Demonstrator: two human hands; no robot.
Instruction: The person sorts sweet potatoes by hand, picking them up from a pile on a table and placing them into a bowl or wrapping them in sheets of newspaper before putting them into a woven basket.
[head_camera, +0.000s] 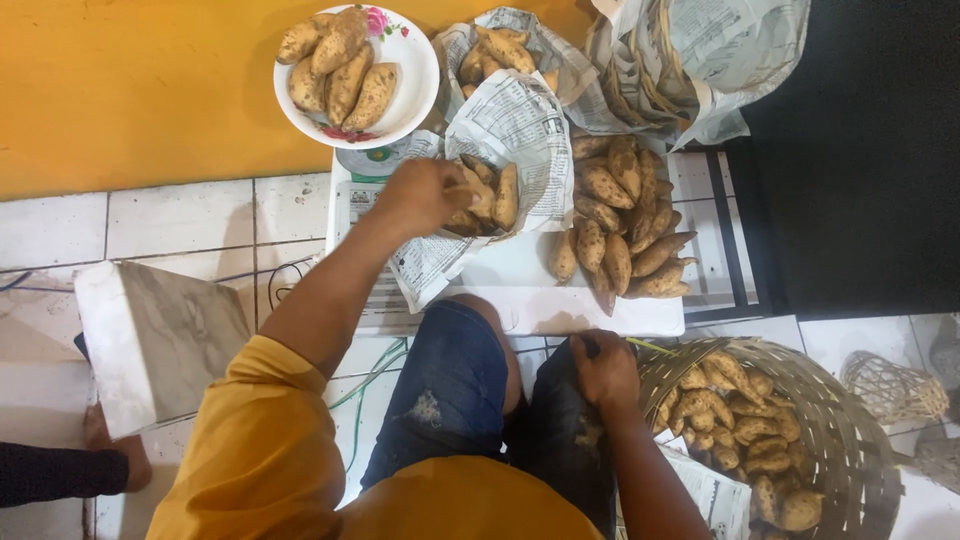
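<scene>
Floor: white tiles.
Plate: potatoes.
Basket: potatoes.
Your left hand: gripping a potato on newspaper.
Your right hand: fisted on knee.

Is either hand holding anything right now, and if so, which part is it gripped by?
The left hand closes on a sweet potato over the newspaper, near one end; the exact grip is hidden. The right hand rests on the knee, apparently holding nothing.

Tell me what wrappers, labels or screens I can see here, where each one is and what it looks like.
Newspaper wrap: grey printed sheet, under the sweet potatoes at the left hand.
Second newspaper bundle: top middle, crumpled, holds more sweet potatoes.
Newspaper lining: top right, inside a wicker basket.
Newspaper sheet: bottom, beside the round basket.
Round label: green and white, below the plate.
No screens.
</scene>
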